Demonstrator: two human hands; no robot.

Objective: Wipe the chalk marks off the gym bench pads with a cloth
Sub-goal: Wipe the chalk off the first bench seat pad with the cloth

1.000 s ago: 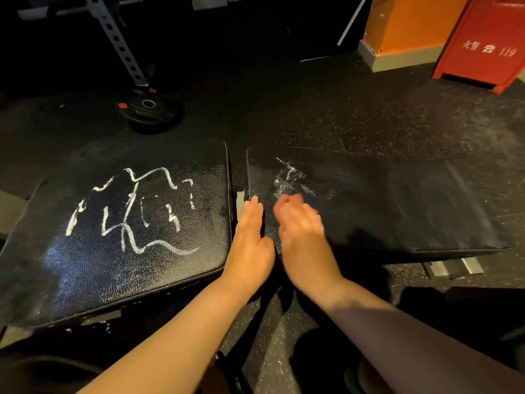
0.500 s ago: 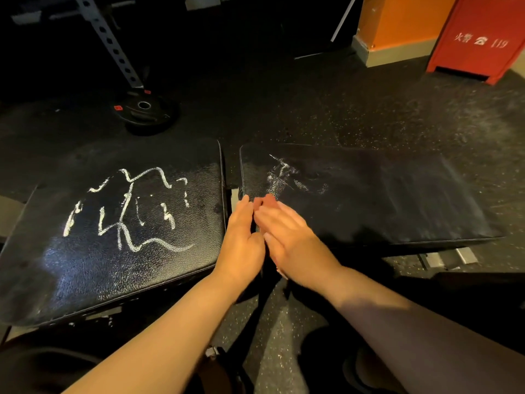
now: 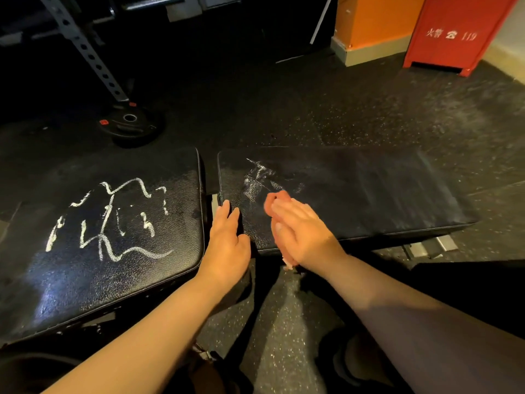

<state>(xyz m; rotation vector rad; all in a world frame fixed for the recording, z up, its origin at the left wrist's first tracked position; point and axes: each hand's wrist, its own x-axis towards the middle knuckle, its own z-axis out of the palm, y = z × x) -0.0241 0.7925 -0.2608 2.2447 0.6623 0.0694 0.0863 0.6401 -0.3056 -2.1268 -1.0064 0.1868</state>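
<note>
The likeliest trouble is smearing rather than cleaning. The right hand (image 3: 298,231) lies with fingers fairly straight, though blurred, pressing a pinkish cloth (image 3: 279,197) flat on the right pad (image 3: 369,194). Since nothing curls round the cloth, a hard stroke could let it bunch or slide out at the wrist side, where a bit already pokes out. The faint chalk smear (image 3: 255,183) sits at about 11 o'clock from that hand, so strokes kept this low would miss it, and a chalk-loaded cloth may only spread the haze across the pad. The left hand (image 3: 227,243) rests open and flat on the pad's near-left edge, holding nothing. The bold chalk scribble (image 3: 113,220) on the left pad (image 3: 85,294), toward 9 o'clock, is untouched, so most of the job remains. Compared with half a second ago, the right hand has swung away toward 3 o'clock, no longer tight against the left hand, which has stayed put. The smear looks much the same.
</note>
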